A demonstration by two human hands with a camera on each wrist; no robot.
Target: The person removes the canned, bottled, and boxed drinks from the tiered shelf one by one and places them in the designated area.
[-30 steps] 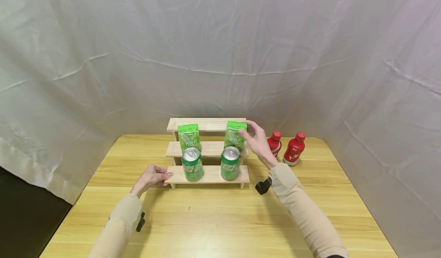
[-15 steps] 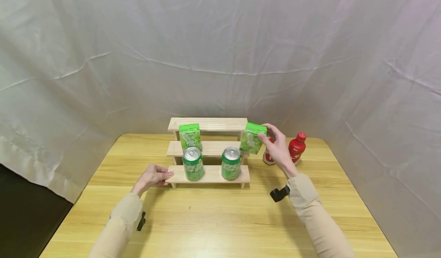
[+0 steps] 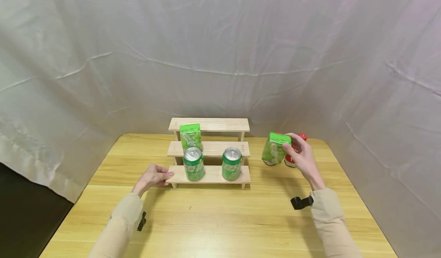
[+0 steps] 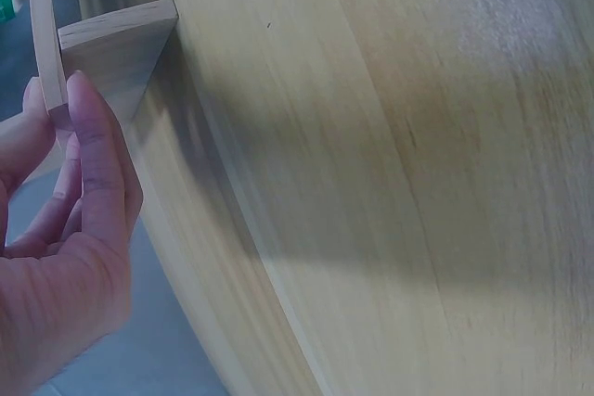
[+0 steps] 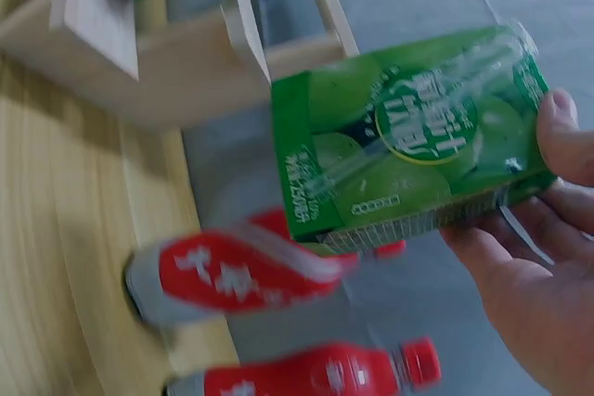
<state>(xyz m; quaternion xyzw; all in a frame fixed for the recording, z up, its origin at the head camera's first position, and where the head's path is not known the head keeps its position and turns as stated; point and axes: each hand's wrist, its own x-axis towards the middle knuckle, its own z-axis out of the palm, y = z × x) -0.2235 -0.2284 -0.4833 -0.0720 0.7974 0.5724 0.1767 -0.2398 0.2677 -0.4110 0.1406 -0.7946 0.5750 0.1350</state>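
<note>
My left hand (image 3: pixel 153 176) pinches the left end of the lowest board of a three-step wooden shelf (image 3: pixel 208 177); the left wrist view shows thumb and fingers (image 4: pixel 96 150) on either side of the board's edge. My right hand (image 3: pixel 303 155) grips a green juice box (image 3: pixel 275 148) near its top, a straw fixed to its side. The box is held right of the shelf, slightly tilted, and overlaps the red bottles in the head view. A second juice box (image 3: pixel 190 136) stands on the middle step at left. Two green cans (image 3: pixel 194 166) stand on the lowest step.
Two red bottles (image 5: pixel 251 271) stand on the wooden table (image 3: pixel 213 219) behind the right hand, partly hidden by it and the held box in the head view. A grey curtain (image 3: pixel 220 59) surrounds the table at the back and sides.
The right hand has lifted the juice box off the right of the middle step and carried it rightward, in front of the bottles. The left hand stays on the lowest board.
</note>
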